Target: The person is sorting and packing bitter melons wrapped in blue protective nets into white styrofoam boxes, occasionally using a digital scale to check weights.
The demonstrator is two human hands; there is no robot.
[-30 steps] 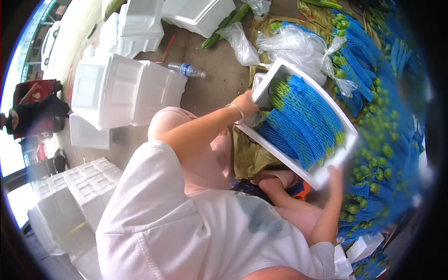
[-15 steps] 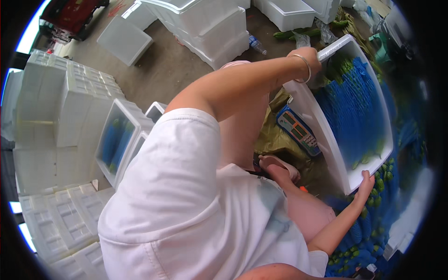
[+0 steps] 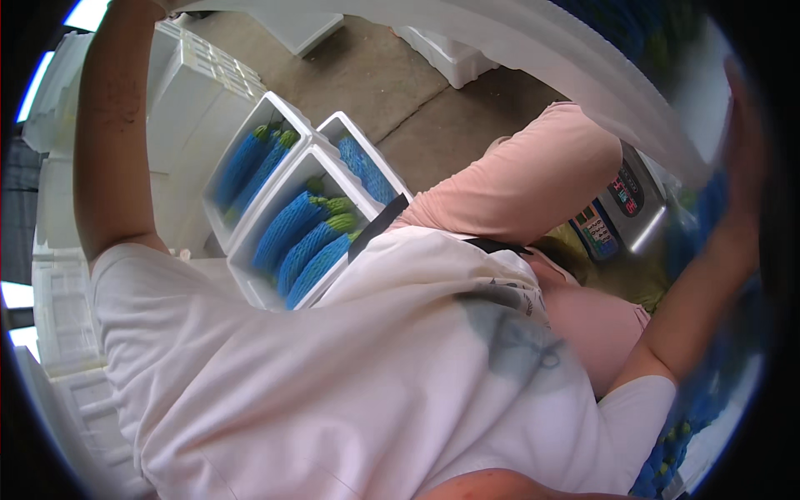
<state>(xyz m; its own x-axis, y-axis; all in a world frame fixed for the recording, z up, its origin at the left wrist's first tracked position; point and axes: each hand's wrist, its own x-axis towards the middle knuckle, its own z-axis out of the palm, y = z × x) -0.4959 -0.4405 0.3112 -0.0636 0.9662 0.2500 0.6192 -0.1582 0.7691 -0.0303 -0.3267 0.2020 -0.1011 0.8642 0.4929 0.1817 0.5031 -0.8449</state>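
A long white foam box [image 3: 583,71] is lifted high across the top of the head view, partly cut off by its edge. At its upper right, blue-netted green vegetables [image 3: 621,25] show inside. My left hand [image 3: 157,8] is at the box's left end, mostly out of the picture, with the arm stretched upward. My right hand [image 3: 742,167], blurred, presses against the box's right end with its fingers pointing up. Between them the box hangs above my pink-trousered knee. Its underside and far side are hidden.
White foam boxes [image 3: 300,154] holding blue-netted green vegetables stand at my left. Stacked white boxes [image 3: 167,108] rise behind them. Under the lifted box is a digital scale [image 3: 617,204]. Another white box [image 3: 446,54] stands on the floor farther off. More blue netting [image 3: 696,400] lies at the right.
The foam box has risen and swung from the right across the front toward the left, my left hand moving far left with it. My view has turned, showing more of the filled boxes at left.
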